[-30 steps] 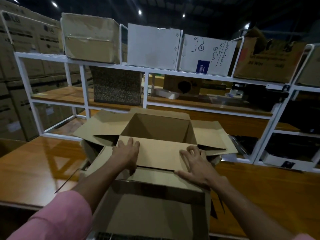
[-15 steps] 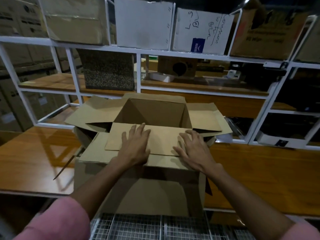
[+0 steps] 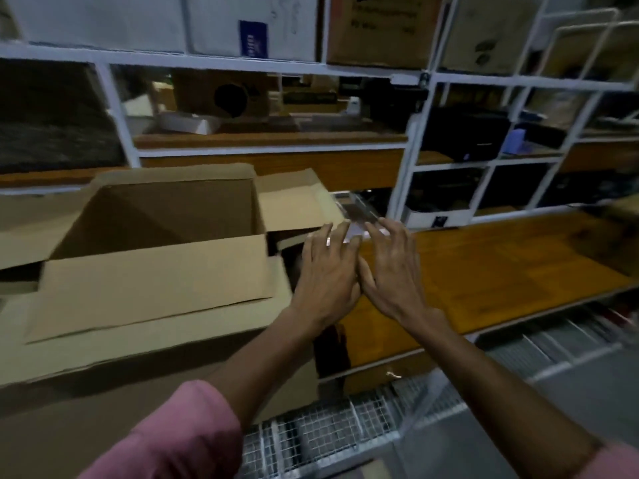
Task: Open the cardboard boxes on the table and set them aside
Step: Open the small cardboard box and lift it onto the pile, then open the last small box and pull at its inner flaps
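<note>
An opened brown cardboard box fills the left of the view on the wooden table, all its flaps spread out and its inside bare. My left hand and my right hand hover side by side just right of the box, off its flaps, fingers spread and holding nothing. Their fingertips reach toward a flat pale object at the table's far edge, too blurred to identify. The box's right flap lies just left of my left hand.
A white metal shelf rack stands behind the table, loaded with cardboard boxes, white boxes and dark equipment. A wire mesh surface lies below the table's near edge. Bare wood stretches to the right of my hands.
Both hands have left the box's near flap and moved right, off the box. The view has swung right, so the box now sits at the left.
</note>
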`<state>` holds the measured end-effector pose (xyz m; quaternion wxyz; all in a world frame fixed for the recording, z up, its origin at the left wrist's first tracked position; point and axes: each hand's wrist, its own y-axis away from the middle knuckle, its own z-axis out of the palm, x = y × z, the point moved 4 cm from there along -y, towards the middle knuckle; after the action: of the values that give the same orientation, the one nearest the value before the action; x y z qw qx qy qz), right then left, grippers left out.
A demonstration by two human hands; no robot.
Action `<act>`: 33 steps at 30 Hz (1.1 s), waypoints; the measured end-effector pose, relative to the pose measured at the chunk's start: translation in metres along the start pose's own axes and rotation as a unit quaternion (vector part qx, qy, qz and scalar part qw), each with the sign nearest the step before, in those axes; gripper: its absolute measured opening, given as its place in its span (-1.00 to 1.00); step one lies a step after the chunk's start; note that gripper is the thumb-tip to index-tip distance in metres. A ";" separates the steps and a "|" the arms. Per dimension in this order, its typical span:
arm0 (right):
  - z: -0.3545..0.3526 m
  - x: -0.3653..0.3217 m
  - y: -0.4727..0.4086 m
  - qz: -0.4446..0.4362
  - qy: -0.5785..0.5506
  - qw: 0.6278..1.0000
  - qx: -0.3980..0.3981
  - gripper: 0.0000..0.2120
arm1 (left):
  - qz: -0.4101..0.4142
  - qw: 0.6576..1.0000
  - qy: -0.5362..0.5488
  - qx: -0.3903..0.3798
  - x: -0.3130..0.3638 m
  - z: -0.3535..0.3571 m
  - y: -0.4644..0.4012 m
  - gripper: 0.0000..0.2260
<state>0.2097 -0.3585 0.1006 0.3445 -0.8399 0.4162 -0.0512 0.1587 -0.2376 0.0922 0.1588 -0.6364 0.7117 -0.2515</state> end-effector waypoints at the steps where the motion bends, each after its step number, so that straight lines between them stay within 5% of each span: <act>1: -0.005 0.023 0.003 0.015 0.011 1.000 0.004 -0.43 | 0.014 1.000 0.005 -0.004 0.014 0.012 -0.012 -0.38; 18: -0.098 0.406 0.089 0.274 0.100 0.956 0.032 -0.46 | 0.162 0.977 0.070 -0.121 0.312 0.217 -0.192 -0.31; 33: -0.110 0.559 0.074 0.323 0.128 0.937 0.017 -0.42 | 0.216 0.963 0.088 -0.136 0.404 0.317 -0.299 -0.35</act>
<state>0.4817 -0.8586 0.0258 0.3004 -0.6405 0.7049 -0.0514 0.5224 -0.7041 0.0363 0.0583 -0.4590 0.8706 -0.1673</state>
